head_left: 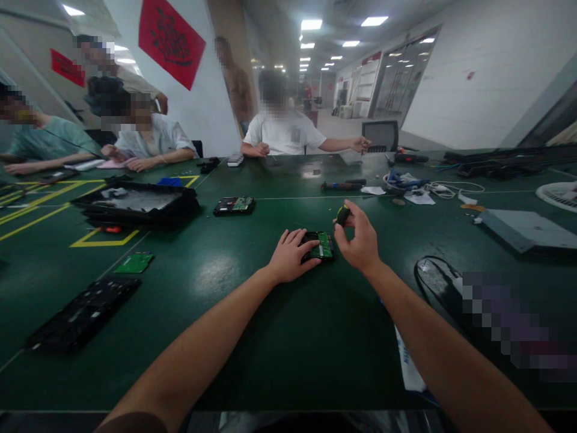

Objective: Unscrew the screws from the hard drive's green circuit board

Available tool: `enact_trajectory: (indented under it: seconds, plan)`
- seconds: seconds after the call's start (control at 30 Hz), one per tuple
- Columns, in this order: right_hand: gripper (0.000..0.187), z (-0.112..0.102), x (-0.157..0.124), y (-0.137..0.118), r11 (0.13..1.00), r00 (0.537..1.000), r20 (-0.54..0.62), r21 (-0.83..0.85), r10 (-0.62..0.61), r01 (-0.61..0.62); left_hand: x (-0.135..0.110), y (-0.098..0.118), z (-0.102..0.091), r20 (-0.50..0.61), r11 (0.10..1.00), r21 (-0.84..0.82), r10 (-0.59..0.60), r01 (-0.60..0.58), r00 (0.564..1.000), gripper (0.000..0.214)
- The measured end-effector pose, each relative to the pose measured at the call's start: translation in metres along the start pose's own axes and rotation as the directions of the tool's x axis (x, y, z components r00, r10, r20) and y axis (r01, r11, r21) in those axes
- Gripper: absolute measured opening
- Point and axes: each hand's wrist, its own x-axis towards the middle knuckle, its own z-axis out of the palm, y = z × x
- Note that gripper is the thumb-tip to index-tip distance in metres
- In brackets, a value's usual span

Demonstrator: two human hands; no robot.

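Note:
A hard drive (321,245) with a green circuit board facing up lies on the dark green table (279,337) in front of me. My left hand (292,255) rests flat on its left side, fingers spread over the casing. My right hand (357,237) is closed around a screwdriver (342,214) with a black and yellow handle, held upright over the drive's right edge. The screwdriver's tip is hidden behind my fingers.
A second hard drive (234,205) lies farther back. A black tray (135,204) and a loose green board (134,262) sit at the left, a long black panel (83,313) nearer. Cables (419,186), a grey box (527,230) and a fan (559,193) are right. Several people sit across.

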Motion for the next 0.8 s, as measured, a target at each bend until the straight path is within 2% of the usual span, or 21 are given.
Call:
enact_trajectory:
  seconds: [0.2, 0.5, 0.67, 0.8]
  plan:
    - [0.062, 0.0015, -0.0002, 0.0023, 1.0, 0.999, -0.04, -0.019, 0.001, -0.001, 0.0001, 0.0001, 0.0006, 0.001, 1.0, 0.006, -0.002, 0.002, 1.0, 0.059]
    - [0.064, 0.0021, -0.0005, 0.0013, 0.999, 1.0, 0.008, 0.03, 0.02, -0.02, 0.0002, -0.0021, 0.0025, -0.003, 1.0, 0.011, 0.003, -0.003, 1.0, 0.059]
    - [0.059, 0.0009, 0.0003, 0.0017, 0.999, 0.999, -0.027, -0.033, -0.022, 0.021, 0.0006, -0.0022, 0.0029, -0.008, 1.0, 0.008, 0.007, -0.007, 1.0, 0.06]
    - [0.058, 0.0012, -0.0002, 0.0011, 1.0, 0.999, -0.028, 0.001, -0.023, 0.023, 0.0013, -0.0015, 0.0034, -0.004, 1.0, 0.025, 0.001, -0.001, 1.0, 0.059]
